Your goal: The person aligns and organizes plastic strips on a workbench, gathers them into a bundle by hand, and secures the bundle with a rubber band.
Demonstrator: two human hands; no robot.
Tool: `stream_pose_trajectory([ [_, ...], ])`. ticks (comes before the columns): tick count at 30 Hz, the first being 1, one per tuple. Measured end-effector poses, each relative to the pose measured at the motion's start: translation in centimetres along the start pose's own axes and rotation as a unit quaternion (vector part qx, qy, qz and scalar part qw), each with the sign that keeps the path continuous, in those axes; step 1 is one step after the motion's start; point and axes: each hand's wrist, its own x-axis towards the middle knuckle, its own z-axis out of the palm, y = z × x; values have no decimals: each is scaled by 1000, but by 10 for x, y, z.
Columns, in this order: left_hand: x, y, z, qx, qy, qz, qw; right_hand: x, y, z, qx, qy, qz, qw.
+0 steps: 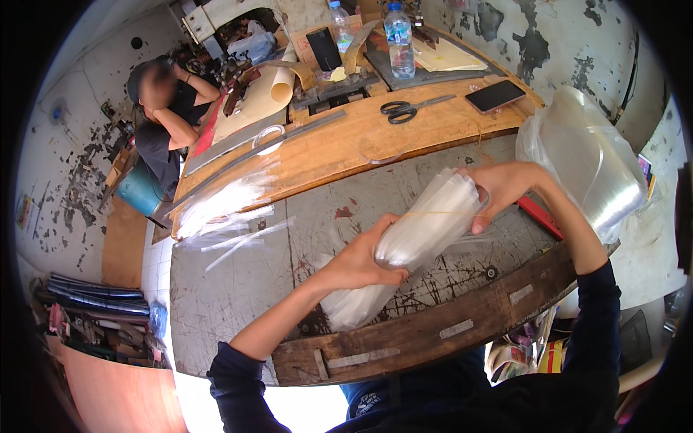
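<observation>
Both the left hand (361, 260) and right hand (502, 189) close around a bundle of clear plastic strips (426, 227) above the metal-topped workbench (238, 289).

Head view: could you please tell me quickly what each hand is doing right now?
Left hand: closed around the bundle of clear plastic strips.
Right hand: gripping the same bundle's far end.

clear, whitish plastic strip bundle (426, 224); dark navy sleeves (599, 317); grey metal bench top (238, 289) w/ rust-red spots, brown wood edge; black-handled scissors (411, 110); black phone (495, 95) nr far right corner; red ruler (540, 216) at right edge.
</observation>
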Motion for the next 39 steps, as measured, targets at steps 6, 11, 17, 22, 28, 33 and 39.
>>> stream_pose_trajectory([
  [6,-2,-2,-2,-59,31,11,998,-4,-3,37,278,76,-104,952],
  [11,-1,-2,-7,-126,65,11,990,-14,-1,32,344,131,-47,929],
  [17,-4,-9,-13,-227,92,-21,969,-6,-33,42,367,237,-119,892],
  [22,-7,-12,-20,-300,112,-23,947,10,-69,18,333,262,-148,894],
  [28,-5,-15,-23,-434,104,130,885,32,-114,-35,220,230,-175,932],
  [33,-5,-10,-22,-482,78,154,859,46,-126,-46,163,198,-200,946],
  [39,-15,-7,-22,-527,60,135,837,53,-126,-52,145,175,-205,952],
])
